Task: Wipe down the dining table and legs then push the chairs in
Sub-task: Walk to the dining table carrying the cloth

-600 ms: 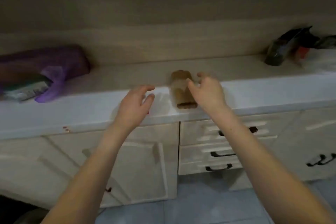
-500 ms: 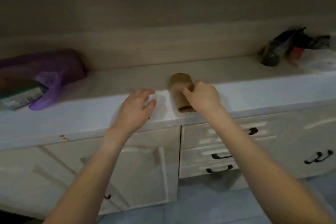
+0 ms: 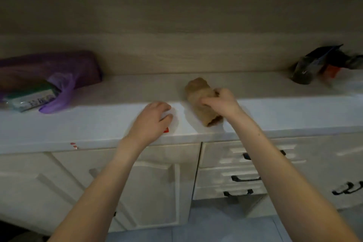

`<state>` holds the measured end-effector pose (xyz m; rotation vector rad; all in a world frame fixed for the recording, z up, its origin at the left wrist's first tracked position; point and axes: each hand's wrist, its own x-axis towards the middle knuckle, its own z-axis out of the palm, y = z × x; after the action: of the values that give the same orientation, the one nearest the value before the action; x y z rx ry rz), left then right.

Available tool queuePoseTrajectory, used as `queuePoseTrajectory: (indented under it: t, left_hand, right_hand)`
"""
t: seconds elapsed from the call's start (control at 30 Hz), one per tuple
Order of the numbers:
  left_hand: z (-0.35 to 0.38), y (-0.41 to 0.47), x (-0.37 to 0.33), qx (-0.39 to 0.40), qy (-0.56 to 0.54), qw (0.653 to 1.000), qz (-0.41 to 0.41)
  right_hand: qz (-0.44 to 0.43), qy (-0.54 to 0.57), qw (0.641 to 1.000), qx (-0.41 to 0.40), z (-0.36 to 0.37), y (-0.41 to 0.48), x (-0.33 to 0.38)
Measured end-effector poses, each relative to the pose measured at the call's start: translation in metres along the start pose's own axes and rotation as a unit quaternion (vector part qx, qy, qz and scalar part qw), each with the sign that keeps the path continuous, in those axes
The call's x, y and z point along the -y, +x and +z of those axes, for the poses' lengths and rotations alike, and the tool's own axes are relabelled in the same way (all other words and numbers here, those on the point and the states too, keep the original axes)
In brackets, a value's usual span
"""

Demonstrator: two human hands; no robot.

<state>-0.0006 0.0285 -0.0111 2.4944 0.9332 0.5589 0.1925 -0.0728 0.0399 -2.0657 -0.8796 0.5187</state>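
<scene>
The right hand [image 3: 222, 102] closes on the folded brown cloth [image 3: 200, 102] for wiping, while beside the cloth the left hand [image 3: 151, 122] rests open on the counter [image 3: 98, 124].

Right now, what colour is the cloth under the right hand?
Tan-brown, plain; the cloth shows in the head view, the only view, with the right hand closed on it.

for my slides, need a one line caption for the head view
Right hand grips a rolled tan cloth on the white counter, left hand beside it.
</scene>
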Motion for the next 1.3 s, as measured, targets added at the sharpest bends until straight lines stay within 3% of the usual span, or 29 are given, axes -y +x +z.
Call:
queuePoseTrajectory:
  t: [0.17,0.3,0.5,0.63,0.83,0.97,1.1,1.2,1.3]
  left_hand:
    - [-0.001,-0.008,-0.009,-0.034,-0.053,0.998,-0.030]
    - [0.000,-0.023,-0.028,-0.124,-0.124,0.983,-0.048]
    - [0.020,-0.092,-0.059,-0.232,-0.287,0.925,-0.098]
    - [0.071,-0.177,-0.058,-0.255,-0.323,0.885,-0.217]
    - [0.169,-0.349,-0.053,-0.228,-0.316,0.797,-0.461]
    - [0.196,-0.447,-0.074,-0.276,-0.327,0.698,-0.574]
    - [0.197,-0.515,-0.092,-0.359,-0.320,0.624,-0.616]
    - [0.195,-0.552,-0.100,-0.413,-0.304,0.583,-0.630]
    - [0.192,-0.587,-0.101,-0.473,-0.289,0.521,-0.649]
  right_hand:
    - [-0.053,0.123,0.990,-0.031,-0.002,-0.007,-0.006]
    - [-0.070,0.265,0.962,-0.013,-0.017,-0.029,-0.011]
    - [-0.137,0.281,0.947,0.065,-0.033,-0.084,-0.051]
    - [-0.135,0.294,0.936,0.141,-0.018,-0.128,-0.106]
    - [-0.021,0.193,0.939,0.283,0.040,-0.184,-0.211]
    - [0.033,0.139,0.916,0.375,0.070,-0.217,-0.236]
    - [0.040,0.108,0.884,0.453,0.104,-0.249,-0.231]
    - [-0.009,0.078,0.868,0.490,0.135,-0.275,-0.216]
    - [-0.034,0.053,0.837,0.543,0.171,-0.304,-0.196]
